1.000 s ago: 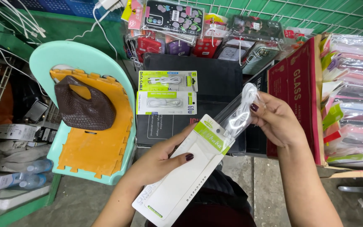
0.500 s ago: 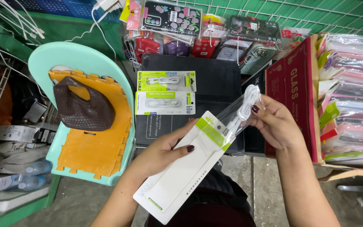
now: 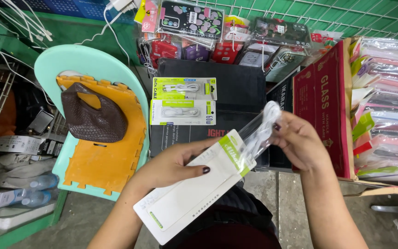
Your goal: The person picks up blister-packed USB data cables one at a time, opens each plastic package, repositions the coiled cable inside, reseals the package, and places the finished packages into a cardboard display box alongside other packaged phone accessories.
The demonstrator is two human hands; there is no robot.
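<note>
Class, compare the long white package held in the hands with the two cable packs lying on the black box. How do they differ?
The held package is long and tilted, gripped by the left hand, its clear end at the right hand. The two cable packs are shorter, flat and untouched. The held one is mostly plain white; the packs show coiled cables through windows. All have green trim.

Grey concrete floor [image 3: 272, 198]; mint plastic chair [image 3: 65, 62] left; green wire grid wall [image 3: 355, 16]; black boxes [image 3: 236, 87] stacked centre.
</note>
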